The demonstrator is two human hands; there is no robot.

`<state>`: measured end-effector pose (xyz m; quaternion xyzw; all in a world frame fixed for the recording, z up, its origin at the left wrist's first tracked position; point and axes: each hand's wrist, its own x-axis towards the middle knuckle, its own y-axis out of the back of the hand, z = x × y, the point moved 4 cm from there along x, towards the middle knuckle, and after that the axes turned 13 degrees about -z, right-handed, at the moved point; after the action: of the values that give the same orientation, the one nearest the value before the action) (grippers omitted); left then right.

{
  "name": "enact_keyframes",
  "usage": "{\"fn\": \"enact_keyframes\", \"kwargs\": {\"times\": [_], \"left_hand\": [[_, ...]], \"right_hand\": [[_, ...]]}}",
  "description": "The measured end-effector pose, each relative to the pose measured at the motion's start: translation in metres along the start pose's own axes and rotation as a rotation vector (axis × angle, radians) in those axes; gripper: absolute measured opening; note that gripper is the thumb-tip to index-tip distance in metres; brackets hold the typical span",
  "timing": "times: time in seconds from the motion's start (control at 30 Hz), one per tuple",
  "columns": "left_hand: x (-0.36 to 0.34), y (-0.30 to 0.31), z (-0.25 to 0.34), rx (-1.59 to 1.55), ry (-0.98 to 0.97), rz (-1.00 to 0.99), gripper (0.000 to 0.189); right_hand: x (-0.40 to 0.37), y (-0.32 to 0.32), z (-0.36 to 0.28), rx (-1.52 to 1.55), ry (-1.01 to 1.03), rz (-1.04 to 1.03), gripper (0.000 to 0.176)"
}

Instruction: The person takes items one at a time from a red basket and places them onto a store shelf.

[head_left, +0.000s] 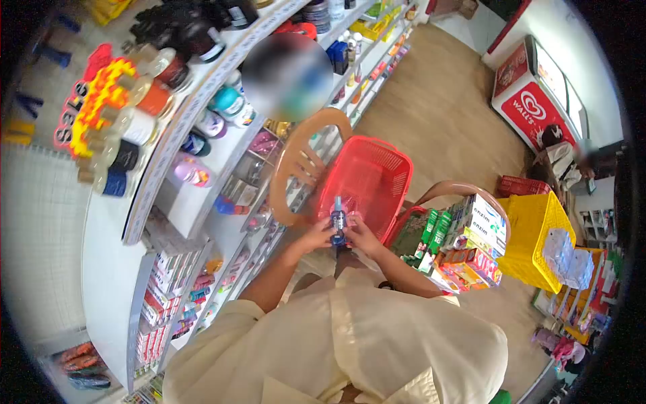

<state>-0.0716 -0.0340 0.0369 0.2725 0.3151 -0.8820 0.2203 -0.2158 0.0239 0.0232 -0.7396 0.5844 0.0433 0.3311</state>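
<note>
A small dark blue bottle with a lighter blue top (338, 221) stands upright between my two hands, in front of my body. My left hand (322, 236) has its fingers closed on the bottle's left side. My right hand (361, 236) is at the bottle's right side, its fingers bent toward it; a clear, shiny piece of something shows by its fingertips. Just beyond the hands, a red plastic basket (370, 168) rests on a brown chair (289, 168).
Shelves (182, 128) with jars and bottles run along the left. At the right are stacked boxes (478, 225), a second chair, a yellow crate (528, 236) and a red freezer (525, 97). A person (562, 161) is at the far right.
</note>
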Motion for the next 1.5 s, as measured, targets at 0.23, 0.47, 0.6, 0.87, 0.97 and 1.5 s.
{"fn": "enact_keyframes", "kwargs": {"times": [0.23,0.47,0.6,0.87,0.97,1.5], "left_hand": [[-0.098,-0.025,-0.009,-0.053,-0.16,0.044,0.046],[-0.202,-0.044,-0.05,-0.046,-0.33,0.099,0.048],[-0.25,-0.054,-0.091,-0.038,-0.442,0.223,0.049],[-0.342,-0.085,-0.155,-0.061,-0.566,0.353,0.048],[-0.368,-0.098,-0.173,-0.035,-0.602,0.386,0.048],[-0.414,-0.154,-0.248,-0.37,-0.825,0.867,0.052]], "right_hand": [[-0.026,-0.071,-0.012,-0.145,0.011,-0.166,0.033],[-0.066,-0.174,-0.012,-0.213,0.042,-0.254,0.032],[-0.086,-0.226,0.0,-0.25,0.031,-0.319,0.031],[-0.119,-0.304,0.044,-0.352,0.013,-0.453,0.035],[-0.124,-0.324,0.06,-0.352,-0.008,-0.539,0.038],[-0.136,-0.391,0.083,-0.586,-0.174,-0.958,0.051]]}}
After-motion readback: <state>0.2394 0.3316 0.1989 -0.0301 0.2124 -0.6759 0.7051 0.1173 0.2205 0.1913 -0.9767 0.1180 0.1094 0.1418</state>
